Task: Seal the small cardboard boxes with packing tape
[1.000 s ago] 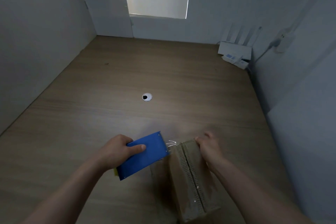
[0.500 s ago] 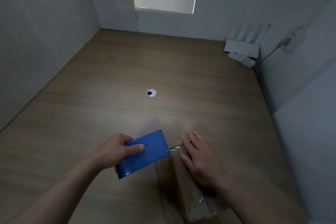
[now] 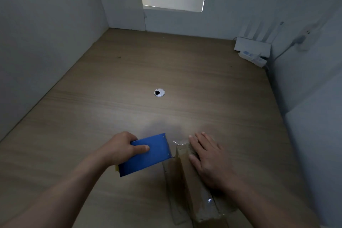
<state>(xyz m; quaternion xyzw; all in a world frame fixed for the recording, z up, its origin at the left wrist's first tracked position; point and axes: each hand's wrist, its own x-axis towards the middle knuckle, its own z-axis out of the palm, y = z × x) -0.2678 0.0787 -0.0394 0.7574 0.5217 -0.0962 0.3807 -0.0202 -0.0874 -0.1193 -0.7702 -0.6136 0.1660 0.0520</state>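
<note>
- At the near edge of the desk (image 3: pixel 129 83), a brown box (image 3: pixel 190 187) lies right of centre, its long side running away from the person.
- The right hand (image 3: pixel 208 163) lies flat on the far end of the box's top. Its palm is down and its fingers are straight and slightly spread, so it presses rather than grips.
- Clear tape (image 3: pixel 208 201) glints along the box's top by the seam. A loose tape end (image 3: pixel 177 142) curls out past the far edge, just beside the fingertips.
- The left hand (image 3: pixel 120 151) grips a blue dispenser (image 3: pixel 149 153), with the fingers curled over its far-left edge and the thumb laid across the flat blue side.
- The dispenser is tilted, just left of the box's far end. Whether the two touch cannot be told.
- A yellow bit (image 3: pixel 116 169) shows at the dispenser's near-left corner.
- Any print on the box or dispenser is too dim to read.
- A round grommet (image 3: pixel 159 92) sits mid-desk, well apart from both hands.
- In the far right corner stands a white router (image 3: pixel 252 45) with upright antennas, and a power strip (image 3: pixel 254 58) lies just in front of it. The blue marks on the power strip are too small to read.
- A plug (image 3: pixel 300 39) sits in a socket on the right wall, and its cable runs down toward the corner.
</note>
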